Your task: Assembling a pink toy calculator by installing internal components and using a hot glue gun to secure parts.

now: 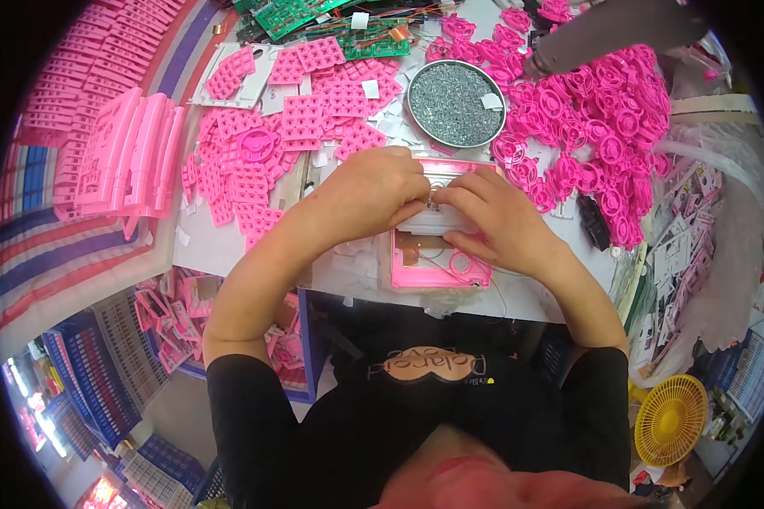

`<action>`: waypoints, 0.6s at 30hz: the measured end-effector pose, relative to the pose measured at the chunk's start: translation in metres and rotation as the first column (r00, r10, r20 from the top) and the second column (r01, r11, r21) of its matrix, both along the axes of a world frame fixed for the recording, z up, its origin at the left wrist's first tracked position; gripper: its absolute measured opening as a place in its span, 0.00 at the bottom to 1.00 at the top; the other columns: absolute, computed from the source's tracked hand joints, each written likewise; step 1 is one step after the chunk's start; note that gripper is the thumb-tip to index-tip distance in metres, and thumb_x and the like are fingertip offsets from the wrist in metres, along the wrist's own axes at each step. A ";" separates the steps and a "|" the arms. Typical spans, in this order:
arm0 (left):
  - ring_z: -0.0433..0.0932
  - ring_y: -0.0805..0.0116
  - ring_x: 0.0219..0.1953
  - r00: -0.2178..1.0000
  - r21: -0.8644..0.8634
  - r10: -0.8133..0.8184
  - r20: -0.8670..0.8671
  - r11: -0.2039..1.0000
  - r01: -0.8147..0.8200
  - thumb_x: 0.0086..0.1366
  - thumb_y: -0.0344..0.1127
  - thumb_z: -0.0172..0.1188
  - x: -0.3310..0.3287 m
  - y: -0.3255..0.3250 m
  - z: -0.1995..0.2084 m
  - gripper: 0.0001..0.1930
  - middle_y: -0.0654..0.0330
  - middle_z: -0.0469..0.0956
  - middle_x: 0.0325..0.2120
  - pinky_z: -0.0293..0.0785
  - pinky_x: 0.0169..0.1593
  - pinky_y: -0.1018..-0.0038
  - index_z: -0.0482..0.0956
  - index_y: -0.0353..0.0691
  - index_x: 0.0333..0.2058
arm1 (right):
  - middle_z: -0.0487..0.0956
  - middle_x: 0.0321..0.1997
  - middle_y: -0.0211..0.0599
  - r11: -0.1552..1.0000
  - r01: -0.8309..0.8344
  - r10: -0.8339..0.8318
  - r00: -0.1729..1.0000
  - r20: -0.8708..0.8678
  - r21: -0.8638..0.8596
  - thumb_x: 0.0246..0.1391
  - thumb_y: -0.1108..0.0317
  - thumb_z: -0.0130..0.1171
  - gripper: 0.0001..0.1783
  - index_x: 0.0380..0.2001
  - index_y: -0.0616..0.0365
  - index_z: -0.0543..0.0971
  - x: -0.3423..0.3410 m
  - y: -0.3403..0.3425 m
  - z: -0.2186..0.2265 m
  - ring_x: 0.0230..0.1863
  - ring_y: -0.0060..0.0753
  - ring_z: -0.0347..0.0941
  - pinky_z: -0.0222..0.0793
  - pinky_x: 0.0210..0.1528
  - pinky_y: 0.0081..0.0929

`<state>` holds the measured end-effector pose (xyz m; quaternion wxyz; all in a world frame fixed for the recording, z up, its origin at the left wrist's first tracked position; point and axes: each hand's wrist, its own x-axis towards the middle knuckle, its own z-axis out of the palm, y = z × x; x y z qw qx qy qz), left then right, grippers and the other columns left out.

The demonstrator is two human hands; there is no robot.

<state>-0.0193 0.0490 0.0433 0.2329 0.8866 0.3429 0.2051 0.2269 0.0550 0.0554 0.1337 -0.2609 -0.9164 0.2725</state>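
Observation:
A pink rectangular plastic case (433, 277) lies on the worktable in front of me, with a pale grey part (433, 222) inside it. Thin wires show in its lower half and trail off past its right side. My left hand (380, 193) is over the upper left of the case, fingers curled and pinched near its middle. From the other side, my right hand (502, 219) reaches in, its index finger and thumb bent toward the same spot. Both sets of fingertips nearly meet at something small and thin, mostly hidden, which I cannot make out.
A round metal dish (411, 114) of small screws stands beyond the case. Pink keypad pieces (302, 117) lie left, pink ring-shaped parts (602, 127) right, green circuit boards (301, 15) at the back. A dark bar (607, 38) hangs over the far right. Pink housings (128, 157) are stacked far left.

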 end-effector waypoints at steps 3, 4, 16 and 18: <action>0.76 0.56 0.35 0.997 0.033 -0.016 -0.070 0.999 0.018 0.53 0.32 0.68 0.002 -0.002 0.001 0.06 0.59 0.76 0.26 0.74 0.39 0.62 0.82 0.41 0.30 | 0.74 0.45 0.32 0.998 -0.041 0.040 0.999 0.017 0.042 0.43 0.67 0.69 0.25 0.48 0.50 0.75 0.000 0.001 0.000 0.49 0.43 0.70 0.76 0.42 0.39; 0.76 0.56 0.35 0.994 0.056 -0.018 -0.110 0.998 0.025 0.53 0.32 0.68 0.004 -0.004 0.001 0.06 0.60 0.77 0.26 0.74 0.39 0.63 0.83 0.41 0.31 | 0.74 0.45 0.34 0.999 -0.040 0.039 0.999 0.028 0.023 0.42 0.68 0.69 0.25 0.47 0.51 0.75 0.000 0.000 0.002 0.49 0.44 0.70 0.74 0.44 0.40; 0.81 0.52 0.28 0.951 -0.340 0.308 -0.012 0.893 -0.294 0.59 0.34 0.64 0.016 -0.019 0.000 0.08 0.49 0.82 0.25 0.75 0.33 0.60 0.85 0.34 0.31 | 0.74 0.42 0.34 0.977 -0.028 0.005 0.994 0.105 0.212 0.44 0.68 0.66 0.19 0.42 0.53 0.76 -0.004 -0.011 0.006 0.45 0.39 0.71 0.75 0.38 0.35; 0.81 0.51 0.28 0.957 -0.337 0.291 -0.015 0.899 -0.279 0.58 0.34 0.64 0.017 -0.017 0.000 0.08 0.48 0.82 0.25 0.75 0.33 0.60 0.84 0.34 0.31 | 0.74 0.42 0.34 0.943 0.002 -0.067 0.980 0.186 0.332 0.45 0.67 0.63 0.18 0.41 0.56 0.76 -0.009 -0.025 0.006 0.43 0.37 0.71 0.74 0.37 0.33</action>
